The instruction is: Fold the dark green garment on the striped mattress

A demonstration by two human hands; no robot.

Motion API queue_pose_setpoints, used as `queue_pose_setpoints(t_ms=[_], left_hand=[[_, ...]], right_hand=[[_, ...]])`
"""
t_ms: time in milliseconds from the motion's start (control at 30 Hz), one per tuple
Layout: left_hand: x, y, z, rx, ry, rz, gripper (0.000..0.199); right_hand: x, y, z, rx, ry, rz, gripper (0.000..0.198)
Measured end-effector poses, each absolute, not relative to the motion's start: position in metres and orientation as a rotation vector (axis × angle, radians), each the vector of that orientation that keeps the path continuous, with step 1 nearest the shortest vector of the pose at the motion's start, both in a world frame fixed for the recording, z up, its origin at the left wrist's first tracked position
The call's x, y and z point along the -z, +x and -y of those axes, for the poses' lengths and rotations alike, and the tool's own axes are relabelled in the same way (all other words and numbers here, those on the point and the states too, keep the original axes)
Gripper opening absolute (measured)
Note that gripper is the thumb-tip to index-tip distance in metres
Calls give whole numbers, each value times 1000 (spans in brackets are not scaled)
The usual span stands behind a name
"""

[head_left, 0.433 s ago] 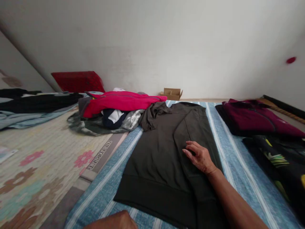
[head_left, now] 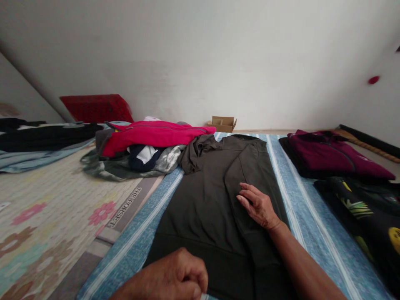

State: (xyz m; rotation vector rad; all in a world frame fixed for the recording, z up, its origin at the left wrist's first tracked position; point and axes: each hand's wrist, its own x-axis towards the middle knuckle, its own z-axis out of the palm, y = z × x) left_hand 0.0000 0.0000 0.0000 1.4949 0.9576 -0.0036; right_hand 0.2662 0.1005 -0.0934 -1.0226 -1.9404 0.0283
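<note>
A dark grey-green long-sleeved top (head_left: 200, 208) lies spread out on a blue striped bedcover (head_left: 118, 254), its neck end away from me. One of its sleeves is laid lengthwise down the right side of the body; the other is bunched at the upper left. My right hand (head_left: 258, 206) rests on the laid sleeve, fingers loosely stretched out and holding nothing. Over the bottom hem, at the lower left, my left hand (head_left: 176, 273) is closed with its fingers curled. Whether hem fabric is caught in those fingers is hidden.
Heaped clothes, with a pink garment (head_left: 156, 132) on top, touch the bunched sleeve. Folded at the right are a maroon garment (head_left: 334, 156) and a black printed one (head_left: 359, 208). By the wall stand a small cardboard box (head_left: 223, 123) and a red box (head_left: 96, 107). A floral mat (head_left: 62, 212) lies left.
My left hand has come up from the bottom edge of the view onto the hem area. My right hand stays on the sleeve, and the view has shifted slightly.
</note>
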Motion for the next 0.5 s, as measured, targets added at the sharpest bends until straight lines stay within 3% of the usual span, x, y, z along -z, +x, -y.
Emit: queue_pose_setpoints(t_ms=[333, 500], left_hand=[[9, 71, -81, -867, 1755, -1258, 14], [21, 100, -106, -1073, 1801, -1227, 11]], right_hand=[[91, 266, -103, 50, -964, 2012, 21], [87, 265, -102, 40, -937, 2033, 24]])
